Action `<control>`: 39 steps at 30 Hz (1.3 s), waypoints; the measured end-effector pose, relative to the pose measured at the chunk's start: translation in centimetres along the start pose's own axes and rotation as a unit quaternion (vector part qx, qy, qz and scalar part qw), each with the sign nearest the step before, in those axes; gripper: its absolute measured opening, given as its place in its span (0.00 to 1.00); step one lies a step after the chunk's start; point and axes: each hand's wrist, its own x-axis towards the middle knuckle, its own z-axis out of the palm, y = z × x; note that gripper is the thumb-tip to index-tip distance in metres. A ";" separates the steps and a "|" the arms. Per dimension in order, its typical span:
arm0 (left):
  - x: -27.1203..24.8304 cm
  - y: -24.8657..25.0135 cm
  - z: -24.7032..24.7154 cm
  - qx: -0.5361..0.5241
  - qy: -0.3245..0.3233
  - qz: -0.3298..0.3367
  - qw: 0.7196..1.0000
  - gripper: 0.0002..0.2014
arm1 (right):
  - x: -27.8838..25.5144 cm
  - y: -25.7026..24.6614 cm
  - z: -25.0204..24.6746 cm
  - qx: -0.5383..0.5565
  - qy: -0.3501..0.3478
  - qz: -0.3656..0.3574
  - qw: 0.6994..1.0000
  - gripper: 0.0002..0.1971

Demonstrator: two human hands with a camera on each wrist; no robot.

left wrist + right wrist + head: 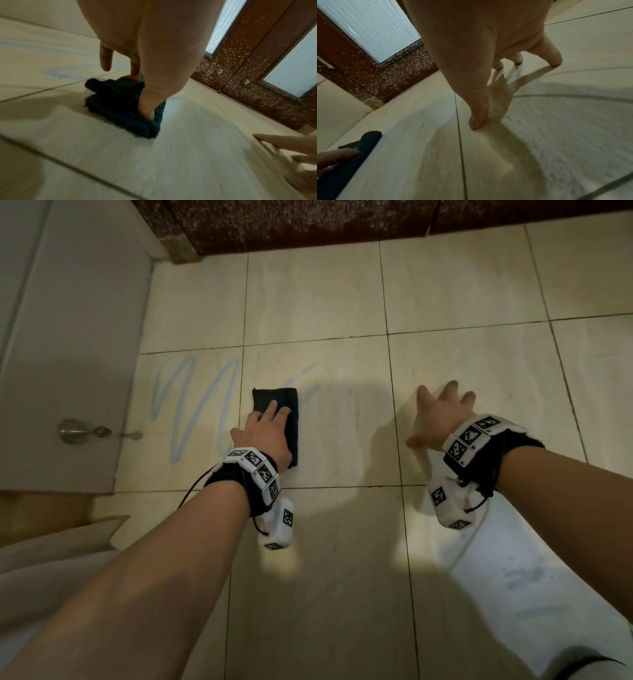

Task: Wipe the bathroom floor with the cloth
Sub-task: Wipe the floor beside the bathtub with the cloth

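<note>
A: Far left of the frame we see a door (68,344), then blue scribbles (191,405) on the floor (342,542).

B: At centre, our left hand (265,436) presses flat on the cloth (287,402), fingers straight. At right, our right hand (442,414) is spread on bare tile.

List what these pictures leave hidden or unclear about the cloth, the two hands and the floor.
- Folded black terry cloth: in the head view the left hand covers its near left part.
- Floor under the cloth: hidden in every view, so whether blue liquid lies there is unknown.
- Blue zigzag streak: smeared by blur in the left wrist view.
- Right hand: the wrist view cannot show whether its palm touches the beige tile floor; its fingertips do.
</note>
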 end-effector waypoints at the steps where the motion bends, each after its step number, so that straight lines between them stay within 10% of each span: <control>1: 0.2 -0.1 0.0 0.001 0.001 0.006 1.000 0.42 | 0.1 0.1 0.0 0.001 -0.003 0.000 1.000 0.52; 21: 7.9 7.4 -4.5 -0.032 0.020 0.032 0.999 0.40 | 0.4 -1.2 -0.7 0.036 -0.029 0.019 0.999 0.55; 39: -3.6 6.3 1.4 0.017 -0.018 0.082 0.996 0.41 | -1.3 -0.9 -0.3 0.035 -0.019 0.001 0.999 0.48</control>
